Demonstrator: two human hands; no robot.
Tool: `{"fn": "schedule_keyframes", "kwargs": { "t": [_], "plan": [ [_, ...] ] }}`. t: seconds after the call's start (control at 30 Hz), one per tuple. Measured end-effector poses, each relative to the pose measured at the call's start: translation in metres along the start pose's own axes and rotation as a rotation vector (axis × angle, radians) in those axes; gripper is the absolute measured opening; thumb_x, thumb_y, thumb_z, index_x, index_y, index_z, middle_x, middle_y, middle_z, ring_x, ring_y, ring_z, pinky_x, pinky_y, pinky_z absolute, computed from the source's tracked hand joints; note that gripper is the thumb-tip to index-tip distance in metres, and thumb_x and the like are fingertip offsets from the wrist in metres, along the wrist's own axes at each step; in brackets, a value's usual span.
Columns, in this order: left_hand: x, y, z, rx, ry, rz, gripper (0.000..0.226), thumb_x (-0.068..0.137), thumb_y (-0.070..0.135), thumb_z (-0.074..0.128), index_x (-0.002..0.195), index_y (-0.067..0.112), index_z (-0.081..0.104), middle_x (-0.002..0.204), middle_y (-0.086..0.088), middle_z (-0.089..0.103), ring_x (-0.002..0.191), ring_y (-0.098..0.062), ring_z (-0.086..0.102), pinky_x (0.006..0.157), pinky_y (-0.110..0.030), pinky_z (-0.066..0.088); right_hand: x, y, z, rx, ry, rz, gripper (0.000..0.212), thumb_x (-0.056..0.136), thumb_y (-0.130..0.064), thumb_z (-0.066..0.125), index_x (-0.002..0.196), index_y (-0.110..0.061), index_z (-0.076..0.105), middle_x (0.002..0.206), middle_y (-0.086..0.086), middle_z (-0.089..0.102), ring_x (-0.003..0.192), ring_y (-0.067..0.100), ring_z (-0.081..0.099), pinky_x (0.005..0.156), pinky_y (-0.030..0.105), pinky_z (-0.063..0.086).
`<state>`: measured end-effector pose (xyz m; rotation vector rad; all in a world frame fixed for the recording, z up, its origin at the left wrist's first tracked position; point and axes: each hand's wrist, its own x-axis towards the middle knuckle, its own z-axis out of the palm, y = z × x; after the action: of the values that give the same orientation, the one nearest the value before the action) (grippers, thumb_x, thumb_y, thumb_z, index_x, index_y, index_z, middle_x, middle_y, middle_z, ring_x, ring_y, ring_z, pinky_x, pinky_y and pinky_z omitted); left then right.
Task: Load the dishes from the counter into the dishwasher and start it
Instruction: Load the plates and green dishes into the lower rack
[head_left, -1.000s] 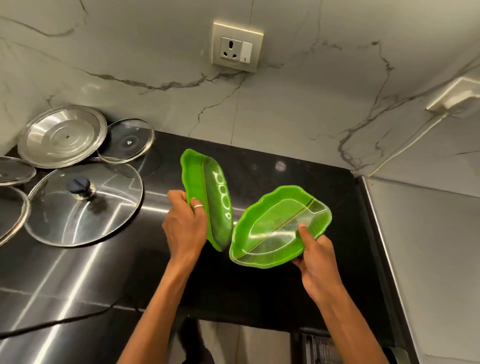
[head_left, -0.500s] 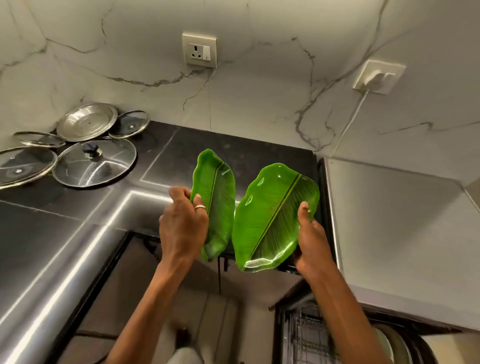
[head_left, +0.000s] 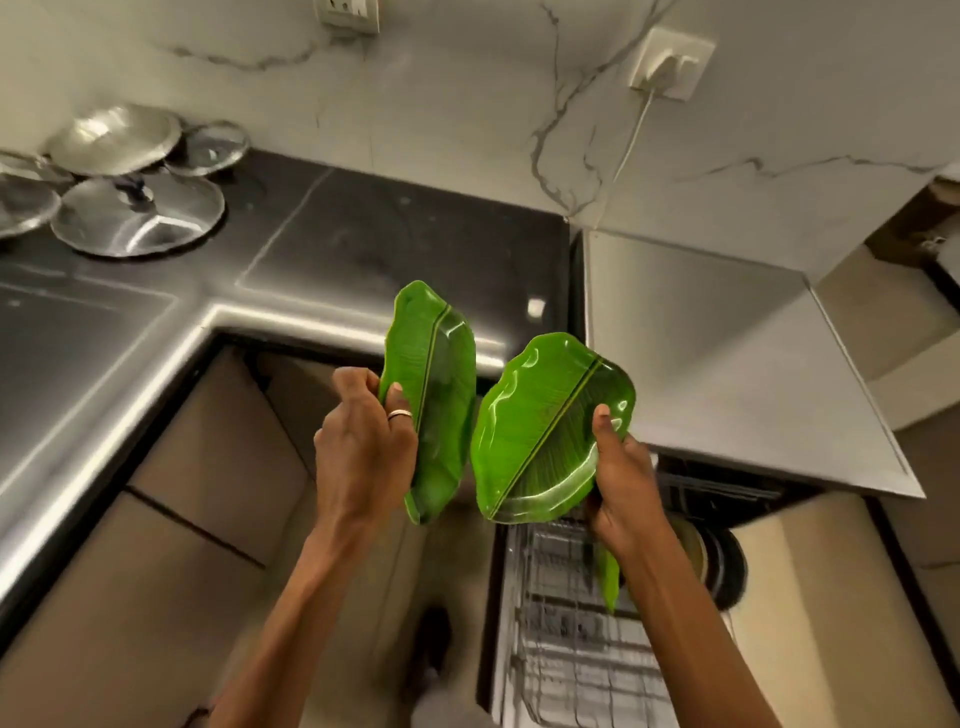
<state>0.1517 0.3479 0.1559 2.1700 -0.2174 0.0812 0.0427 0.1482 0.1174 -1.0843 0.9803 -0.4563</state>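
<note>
Biggest risk imo: both plates look glossy and each is held by one edge only, so tipping them down into the rack (head_left: 566, 623) could let one slip. They're also just beside each other, so they could clack together. The rack already has a green plate (head_left: 609, 577) standing in it, so a careless drop could jam against it.

Left grip (head_left: 363, 447) is curled round the left plate (head_left: 436, 395), above and left of the rack. Right grip (head_left: 621, 483) clamps the right plate (head_left: 540, 426) directly above the rack, thumb on its face.
</note>
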Motion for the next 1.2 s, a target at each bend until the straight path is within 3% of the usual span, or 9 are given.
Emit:
{"fn": "schedule_keyframes", "kwargs": {
  "t": [0.1, 0.23, 0.37, 0.57, 0.67, 0.77, 0.87, 1.03, 1.2],
  "plan": [
    [-0.058, -0.009, 0.005, 0.016, -0.038, -0.054, 0.014, 0.102, 0.024, 0.049, 0.101, 0.016, 0.039, 0.079, -0.003, 0.056, 0.079, -0.039, 0.061, 0.067, -0.038, 0.034, -0.023, 0.017, -0.048, 0.0, 0.027, 0.032, 0.024, 0.102, -0.024, 0.057, 0.118, -0.008, 0.067, 0.109, 0.014, 0.076, 0.102, 0.031, 0.073, 0.091, 0.05, 0.057],
    [-0.113, -0.012, 0.017, 0.025, -0.098, -0.033, 0.015, 0.102, 0.023, 0.05, 0.098, 0.017, 0.037, 0.07, 0.007, 0.051, 0.066, -0.03, 0.056, 0.064, -0.036, 0.033, -0.043, 0.023, -0.113, -0.005, 0.143, 0.048, 0.024, 0.1, -0.013, 0.06, 0.123, -0.007, 0.064, 0.107, 0.015, 0.076, 0.095, 0.031, 0.074, 0.074, 0.045, 0.062],
    [-0.144, -0.003, 0.036, 0.038, -0.154, -0.019, 0.014, 0.103, 0.022, 0.049, 0.096, 0.017, 0.037, 0.068, 0.01, 0.048, 0.056, -0.01, 0.044, 0.057, -0.034, 0.028, -0.055, 0.014, -0.167, -0.061, 0.225, 0.022, 0.023, 0.096, -0.008, 0.063, 0.118, -0.014, 0.064, 0.109, 0.013, 0.075, 0.094, 0.033, 0.074, 0.083, 0.055, 0.059],
    [-0.178, 0.011, 0.08, 0.071, -0.303, -0.005, 0.014, 0.099, 0.021, 0.05, 0.093, 0.016, 0.039, 0.071, 0.007, 0.052, 0.058, -0.007, 0.046, 0.051, -0.03, 0.025, -0.057, 0.015, -0.228, -0.229, 0.247, -0.005, 0.026, 0.098, -0.006, 0.056, 0.123, -0.013, 0.057, 0.11, 0.014, 0.073, 0.096, 0.033, 0.072, 0.077, 0.047, 0.061],
    [-0.194, 0.007, 0.118, 0.086, -0.361, -0.027, 0.017, 0.095, 0.02, 0.054, 0.087, 0.016, 0.04, 0.071, 0.003, 0.053, 0.061, -0.02, 0.052, 0.056, -0.035, 0.029, -0.049, 0.029, -0.258, -0.345, 0.245, -0.002, 0.024, 0.093, -0.011, 0.058, 0.115, -0.02, 0.061, 0.104, 0.011, 0.074, 0.092, 0.032, 0.074, 0.075, 0.05, 0.062],
    [-0.213, -0.003, 0.17, 0.111, -0.409, -0.042, 0.022, 0.095, 0.019, 0.057, 0.083, 0.017, 0.039, 0.068, 0.006, 0.05, 0.059, -0.018, 0.052, 0.058, -0.035, 0.029, -0.028, 0.055, -0.293, -0.446, 0.219, 0.038, 0.031, 0.086, -0.018, 0.057, 0.115, -0.026, 0.062, 0.105, 0.009, 0.074, 0.096, 0.034, 0.073, 0.079, 0.057, 0.061],
    [-0.23, -0.022, 0.242, 0.17, -0.442, -0.069, 0.022, 0.095, 0.02, 0.057, 0.083, 0.017, 0.039, 0.068, 0.006, 0.05, 0.063, -0.026, 0.053, 0.06, -0.035, 0.031, 0.005, 0.085, -0.324, -0.5, 0.192, 0.098, 0.024, 0.094, -0.014, 0.054, 0.116, -0.022, 0.056, 0.107, 0.009, 0.07, 0.095, 0.029, 0.069, 0.083, 0.054, 0.059],
    [-0.24, -0.085, 0.391, 0.249, -0.502, -0.109, 0.02, 0.095, 0.023, 0.056, 0.089, 0.014, 0.039, 0.088, -0.017, 0.066, 0.083, -0.045, 0.063, 0.068, -0.044, 0.043, 0.088, 0.162, -0.375, -0.626, 0.161, 0.125, 0.014, 0.1, -0.008, 0.051, 0.113, -0.013, 0.05, 0.1, 0.008, 0.064, 0.09, 0.025, 0.063, 0.083, 0.047, 0.055],
    [-0.235, -0.151, 0.52, 0.31, -0.524, -0.099, 0.025, 0.095, 0.019, 0.057, 0.114, 0.003, 0.052, 0.099, -0.027, 0.069, 0.092, -0.048, 0.065, 0.071, -0.046, 0.048, 0.154, 0.237, -0.412, -0.717, 0.145, 0.111, 0.016, 0.099, -0.008, 0.053, 0.113, -0.015, 0.05, 0.093, 0.002, 0.065, 0.084, 0.023, 0.064, 0.079, 0.044, 0.053]
  ]
}}
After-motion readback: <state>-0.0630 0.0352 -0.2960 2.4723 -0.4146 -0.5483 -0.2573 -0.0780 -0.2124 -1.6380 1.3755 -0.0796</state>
